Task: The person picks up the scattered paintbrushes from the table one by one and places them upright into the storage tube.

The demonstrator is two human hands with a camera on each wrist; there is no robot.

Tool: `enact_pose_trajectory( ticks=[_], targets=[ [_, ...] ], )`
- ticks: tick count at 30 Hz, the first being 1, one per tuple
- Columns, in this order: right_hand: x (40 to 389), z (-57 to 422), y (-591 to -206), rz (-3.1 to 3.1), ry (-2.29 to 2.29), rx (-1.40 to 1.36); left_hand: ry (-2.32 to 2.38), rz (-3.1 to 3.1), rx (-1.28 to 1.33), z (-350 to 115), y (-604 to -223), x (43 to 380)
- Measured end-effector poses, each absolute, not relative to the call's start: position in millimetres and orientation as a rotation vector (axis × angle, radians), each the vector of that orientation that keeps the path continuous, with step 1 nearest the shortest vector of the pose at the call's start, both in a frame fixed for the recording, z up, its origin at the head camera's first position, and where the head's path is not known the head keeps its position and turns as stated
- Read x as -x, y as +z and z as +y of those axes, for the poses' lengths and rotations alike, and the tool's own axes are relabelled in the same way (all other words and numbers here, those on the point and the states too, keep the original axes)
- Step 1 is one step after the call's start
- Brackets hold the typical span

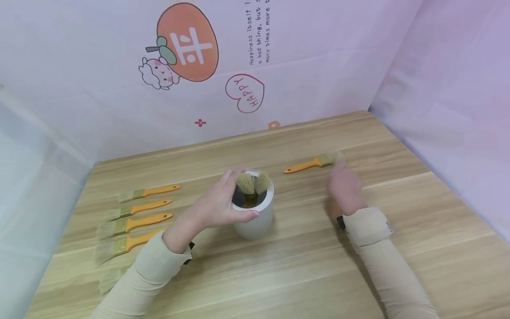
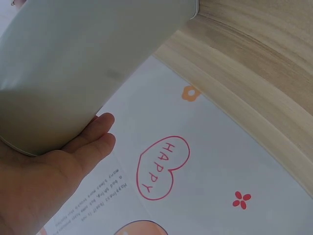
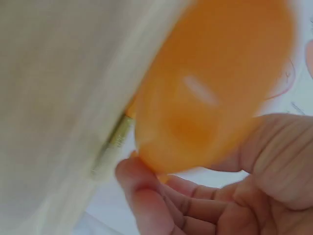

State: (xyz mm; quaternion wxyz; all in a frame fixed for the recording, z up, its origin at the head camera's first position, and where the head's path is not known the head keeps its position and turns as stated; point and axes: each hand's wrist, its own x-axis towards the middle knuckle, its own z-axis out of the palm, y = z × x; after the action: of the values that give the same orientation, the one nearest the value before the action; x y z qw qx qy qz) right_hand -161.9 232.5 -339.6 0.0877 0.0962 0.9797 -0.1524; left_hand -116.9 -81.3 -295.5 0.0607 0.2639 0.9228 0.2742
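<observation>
My left hand (image 1: pixel 217 201) grips a white cylindrical pot (image 1: pixel 255 228), the thumb along its near rim and the fingers on its far side. Bristle heads (image 1: pixel 246 184) of paintbrushes stick up inside. In the left wrist view, the pot's smooth wall (image 2: pixel 83 63) rests against the fingers. To the right, my right hand (image 1: pixel 345 188) pinches an orange handle (image 3: pixel 205 112), blurred and close to the right wrist camera; the rest of what it holds is hidden. Just beyond that hand lies a paintbrush (image 1: pixel 304 166), its bristles pointing right.
Several orange-handled paintbrushes (image 1: pixel 153 190) lie in a column at the table's left, bristles pointing left; my left sleeve covers part of the nearest ones. The wooden table (image 1: pixel 303 274) ends at a white printed cloth (image 1: pixel 303 79) behind, with cloth on both sides too.
</observation>
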Motion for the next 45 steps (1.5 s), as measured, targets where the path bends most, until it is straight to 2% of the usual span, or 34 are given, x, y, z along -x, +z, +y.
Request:
enact_pose_trajectory(
  ticks=[8,16,21,27,32,37,45],
  targets=[
    [152.4,226.2,-308.6,3.164,-0.866,-0.104,0.829,2.796,-0.794,-81.7,-293.8,117.1],
    [137.1,200.3,-283.6,3.313,-1.487,-0.218,0.839,2.787,-0.795,-81.2,-294.5,115.8],
    [127.1,177.9,-267.6,3.277,-1.864,-0.035,0.865,2.796,-0.786,-81.7,-294.1,116.0],
    [101.0,150.0,-248.7,3.236,-2.135,0.388,0.885,2.796,-0.832,-80.7,-294.8,114.6],
    [84.1,127.4,-238.8,3.086,-2.246,0.768,0.900,2.812,-0.863,-81.5,-295.6,115.7],
    [81.1,106.7,-242.0,3.029,-2.161,1.038,0.946,2.809,-0.895,-82.9,-296.4,117.8],
    [82.6,87.0,-259.9,2.988,-2.025,1.090,0.998,2.787,-1.089,-82.3,-301.5,117.7]
  ],
)
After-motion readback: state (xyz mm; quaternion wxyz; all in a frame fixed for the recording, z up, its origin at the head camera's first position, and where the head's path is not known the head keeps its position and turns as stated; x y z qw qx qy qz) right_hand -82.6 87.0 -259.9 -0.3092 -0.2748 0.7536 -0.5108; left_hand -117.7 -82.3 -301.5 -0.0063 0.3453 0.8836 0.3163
